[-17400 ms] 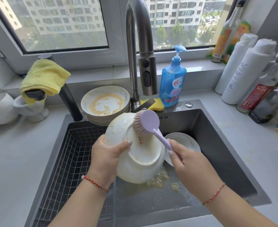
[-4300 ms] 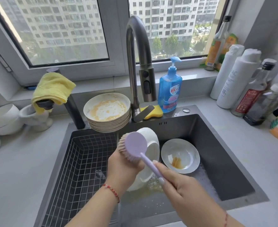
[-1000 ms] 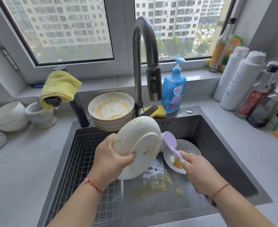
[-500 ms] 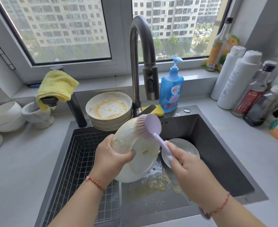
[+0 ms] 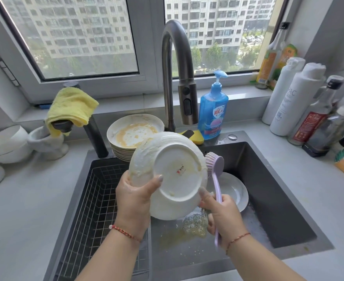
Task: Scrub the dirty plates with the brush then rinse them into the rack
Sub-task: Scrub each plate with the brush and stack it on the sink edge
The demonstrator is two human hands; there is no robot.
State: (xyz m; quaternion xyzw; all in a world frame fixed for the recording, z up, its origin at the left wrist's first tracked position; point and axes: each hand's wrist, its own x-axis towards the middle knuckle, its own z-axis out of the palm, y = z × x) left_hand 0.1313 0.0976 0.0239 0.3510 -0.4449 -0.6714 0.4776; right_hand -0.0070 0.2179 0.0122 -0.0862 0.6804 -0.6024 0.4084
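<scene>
The wire rack point(image 5: 90, 201) in the sink's left half holds nothing yet, and a dirty stack point(image 5: 133, 136) waits at the sink's back edge — early going, I judge. The left hand point(image 5: 133, 197) grips a soapy plate point(image 5: 172, 175), underside toward the camera. The right hand point(image 5: 222, 216) clasps the brush point(image 5: 214, 165) — handle near-vertical, bristles leftward against the plate's rim.

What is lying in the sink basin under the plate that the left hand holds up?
Foamy yellowish residue and part of another white plate on the basin floor; the held plate covers the rest.
</scene>
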